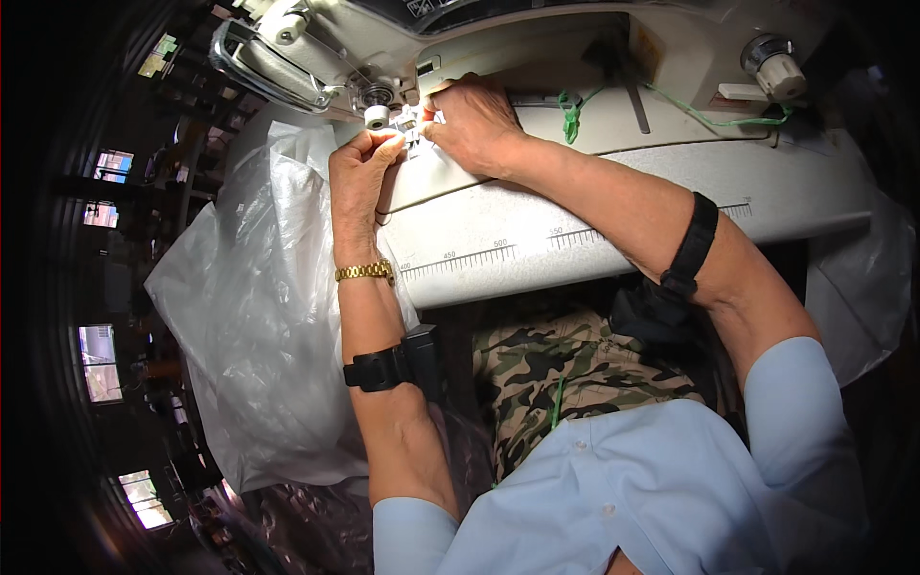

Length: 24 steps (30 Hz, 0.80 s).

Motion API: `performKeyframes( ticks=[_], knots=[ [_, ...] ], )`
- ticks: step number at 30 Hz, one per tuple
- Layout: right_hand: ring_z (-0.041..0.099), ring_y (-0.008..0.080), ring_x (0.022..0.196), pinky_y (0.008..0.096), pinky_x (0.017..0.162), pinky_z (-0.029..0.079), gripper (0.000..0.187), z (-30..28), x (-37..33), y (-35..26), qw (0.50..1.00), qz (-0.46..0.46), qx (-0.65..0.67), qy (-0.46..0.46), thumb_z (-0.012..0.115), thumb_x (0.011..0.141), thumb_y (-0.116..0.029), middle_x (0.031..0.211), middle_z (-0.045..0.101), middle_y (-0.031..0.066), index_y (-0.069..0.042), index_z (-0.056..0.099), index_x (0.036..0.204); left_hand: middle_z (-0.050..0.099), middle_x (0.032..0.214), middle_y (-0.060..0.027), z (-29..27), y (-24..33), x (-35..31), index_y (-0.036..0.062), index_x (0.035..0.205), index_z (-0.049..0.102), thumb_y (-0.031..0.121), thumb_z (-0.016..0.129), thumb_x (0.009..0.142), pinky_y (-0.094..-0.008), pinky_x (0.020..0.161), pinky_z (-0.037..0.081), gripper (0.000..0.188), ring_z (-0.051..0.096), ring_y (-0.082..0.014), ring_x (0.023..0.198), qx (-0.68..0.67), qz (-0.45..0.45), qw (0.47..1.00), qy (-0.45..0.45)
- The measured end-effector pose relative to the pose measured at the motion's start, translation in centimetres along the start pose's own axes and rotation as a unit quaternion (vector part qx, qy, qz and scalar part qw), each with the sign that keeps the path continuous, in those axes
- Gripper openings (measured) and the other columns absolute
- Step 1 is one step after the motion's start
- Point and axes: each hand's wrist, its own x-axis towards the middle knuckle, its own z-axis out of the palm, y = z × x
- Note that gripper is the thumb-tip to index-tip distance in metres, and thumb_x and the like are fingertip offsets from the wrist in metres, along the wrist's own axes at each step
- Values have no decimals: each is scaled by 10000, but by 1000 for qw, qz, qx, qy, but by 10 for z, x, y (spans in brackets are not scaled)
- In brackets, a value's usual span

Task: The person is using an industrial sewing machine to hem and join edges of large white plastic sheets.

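Observation:
Both hands meet at the needle area of a white sewing machine (537, 72). My left hand (359, 182) is at the left of the presser foot (410, 126), its thumb and index finger pinched together. Whatever sits between those fingertips is too small to make out. From the right, my right hand (471, 125) reaches in with thumb and fingers closed beside the presser foot and needle. Its fingertips partly hide what they grip. A round white knob (378, 117) sits just above my left fingertips. Bright lamp light washes out the small parts there.
Clear plastic sheeting (273, 316) drapes over the left side. A ruler scale (479, 251) runs along the machine bed's front edge. Knotted green cord (570, 120) lies on the bed at right, below the machine arm. A dial (774, 69) is on the machine's right end.

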Motion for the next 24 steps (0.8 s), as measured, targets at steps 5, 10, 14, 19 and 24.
performKeyframes(
  ticks=[5,10,14,19,24],
  knots=[
    [613,350,834,453,780,477,266,-38,-12,10,985,-53,-147,-78,592,829,-235,813,608,226,31,601,846,648,740,-36,2,2,-4,-10,873,687,104,699,813,-191,611,468,129,583,-71,649,-29,7,1000,4],
    [647,346,780,432,667,519,209,-64,-29,28,938,-97,-319,-91,568,851,-148,833,615,238,52,617,817,640,738,-22,-1,8,-8,-15,875,695,113,712,801,-185,591,434,149,548,-63,631,51,26,998,0],
    [651,355,794,444,700,522,197,-63,-27,32,918,-138,-358,-98,585,832,-125,846,624,232,69,616,817,643,740,-23,1,9,-7,-14,866,700,107,712,796,-187,602,437,141,552,-61,648,42,34,998,-13],
    [622,256,678,351,557,463,218,-61,-22,32,999,35,-31,-26,570,846,-150,718,622,152,59,636,843,663,769,-33,7,10,-8,-21,857,704,91,707,792,-198,643,456,129,572,-63,692,38,75,996,-22],
    [475,127,538,270,459,359,325,-40,-18,13,974,147,168,-35,567,905,-255,610,520,51,63,619,865,646,766,-4,7,10,-5,-18,884,696,117,703,818,-181,626,437,151,550,-47,685,52,80,995,-35]
  ],
)
